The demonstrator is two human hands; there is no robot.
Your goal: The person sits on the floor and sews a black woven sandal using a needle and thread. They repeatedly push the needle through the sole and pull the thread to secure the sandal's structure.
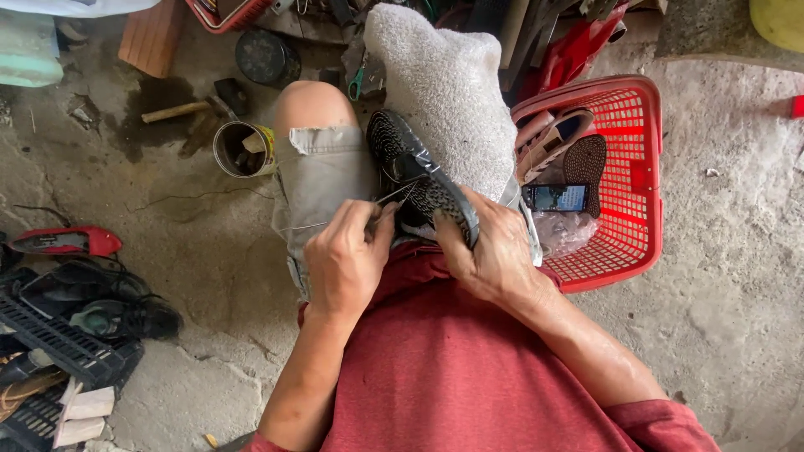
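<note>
My right hand (494, 251) clamps the shoe (419, 180) on my knee so my left hand (343, 259), fingers pinched shut, draws the thread (398, 194) tight.

You see soft, even daylight here, brighter on the concrete floor (737, 251) at right; shadows are weak, focus sharp, edges slightly bent.

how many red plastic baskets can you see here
2: one red basket on the floor beside the right hand, another basket's corner at the top edge. More may be out of view.
</note>
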